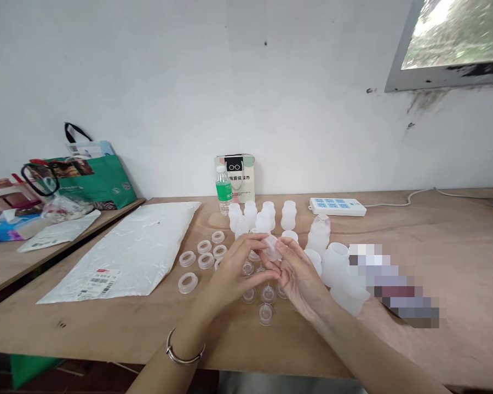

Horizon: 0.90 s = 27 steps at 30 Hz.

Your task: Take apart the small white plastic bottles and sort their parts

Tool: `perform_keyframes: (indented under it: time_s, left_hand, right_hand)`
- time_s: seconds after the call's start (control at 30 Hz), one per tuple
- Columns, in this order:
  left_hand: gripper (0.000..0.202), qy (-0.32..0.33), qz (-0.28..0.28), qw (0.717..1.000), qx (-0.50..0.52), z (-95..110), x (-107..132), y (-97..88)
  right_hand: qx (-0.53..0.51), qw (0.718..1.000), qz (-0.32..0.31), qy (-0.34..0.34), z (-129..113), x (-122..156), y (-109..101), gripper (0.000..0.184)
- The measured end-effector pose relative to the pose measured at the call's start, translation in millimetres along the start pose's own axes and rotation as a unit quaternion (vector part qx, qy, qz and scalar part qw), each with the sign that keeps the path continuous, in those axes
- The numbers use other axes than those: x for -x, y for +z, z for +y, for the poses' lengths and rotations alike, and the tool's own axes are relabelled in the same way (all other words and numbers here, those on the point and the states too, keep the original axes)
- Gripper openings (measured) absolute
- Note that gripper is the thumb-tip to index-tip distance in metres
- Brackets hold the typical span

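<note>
Between my two hands, above the middle of the table, is a small translucent plastic cap-like piece (273, 248). My right hand (299, 273) pinches it between thumb and fingers. The fingers of my left hand (238, 262) curve round its left side, and the thumb reaches below it; the hands partly hide the piece. Under and in front of my hands lie several clear teat-like pieces (265, 313). Several translucent rings (188, 283) lie to the left. Behind and to the right stand several frosted bottles (288, 215), some partly hidden by my hands.
A white plastic mailer (148, 241) covers the table's left part. A water bottle (224, 189) and a printed paper bag (244, 180) stand at the wall. A power strip (337, 207) lies back right, near a pixelated item (394, 290). A green bag (94, 180) is far left.
</note>
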<state>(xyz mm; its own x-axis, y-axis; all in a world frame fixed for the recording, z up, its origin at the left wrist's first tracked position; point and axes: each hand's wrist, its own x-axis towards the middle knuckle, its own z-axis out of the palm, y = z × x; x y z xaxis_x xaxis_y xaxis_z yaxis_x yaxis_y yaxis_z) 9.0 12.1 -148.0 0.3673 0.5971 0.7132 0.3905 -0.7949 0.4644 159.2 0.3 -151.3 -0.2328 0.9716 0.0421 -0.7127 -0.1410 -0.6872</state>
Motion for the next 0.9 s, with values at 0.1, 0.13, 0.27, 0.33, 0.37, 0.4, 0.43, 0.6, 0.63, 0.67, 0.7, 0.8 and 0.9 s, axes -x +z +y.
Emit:
perform_keyframes:
  time_s: [0.1,0.13,0.27,0.33,0.37,0.4,0.43,0.6,0.63,0.67,0.7,0.8,0.9]
  left_hand:
    - [0.020,0.028,-0.016,0.999,-0.009,1.9,3.4,-3.5]
    - [0.017,0.027,-0.027,0.999,-0.009,2.9,4.8,-4.3]
    - [0.021,-0.034,-0.074,0.997,0.008,10.9,12.5,-4.2]
    - [0.021,-0.089,-0.077,0.992,0.035,16.7,16.4,-3.0]
    - [0.020,-0.113,-0.073,0.990,0.051,19.6,18.0,-2.7]
    - [0.021,-0.134,-0.069,0.987,0.063,22.1,19.3,-2.7]
    - [0.023,-0.152,-0.066,0.984,0.072,24.0,20.5,-3.0]
    - [0.044,-0.211,-0.106,0.965,0.117,23.8,24.6,-7.8]
    - [0.046,-0.211,-0.116,0.960,0.141,22.0,25.0,-10.0]
    - [0.048,-0.208,-0.124,0.956,0.166,20.0,25.2,-13.5]
    - [0.048,-0.204,-0.128,0.951,0.193,17.6,25.1,-18.4]
    - [0.041,-0.185,-0.109,0.947,0.241,9.3,25.0,-42.8]
    - [0.036,-0.214,-0.100,0.966,0.103,0.9,30.7,-73.5]
  right_hand:
    - [-0.043,0.999,-0.009,0.032,-0.2,9.8,-0.3,0.025]
    - [-0.050,0.998,-0.012,0.041,0.8,13.4,-1.0,0.026]
    - [-0.046,0.997,-0.008,0.055,9.0,26.3,-3.5,0.027]
    - [-0.056,0.996,-0.005,0.067,13.1,30.2,-4.8,0.025]
    - [-0.065,0.995,-0.002,0.078,14.7,31.3,-5.8,0.025]
    - [-0.073,0.993,0.003,0.089,16.0,31.9,-7.2,0.026]
    - [-0.075,0.992,0.008,0.098,17.1,32.0,-8.9,0.026]
    - [0.014,0.998,0.041,0.045,23.7,34.2,-17.0,0.033]
    - [0.053,0.997,0.048,0.008,25.3,36.3,-18.1,0.033]
    - [0.099,0.992,0.059,-0.043,26.8,39.0,-19.3,0.032]
    - [0.148,0.981,0.070,-0.104,28.0,42.4,-21.0,0.030]
    - [0.298,0.902,0.077,-0.304,28.4,54.5,-30.7,0.017]
    - [0.470,0.782,-0.014,-0.410,26.8,65.8,-47.0,0.010]
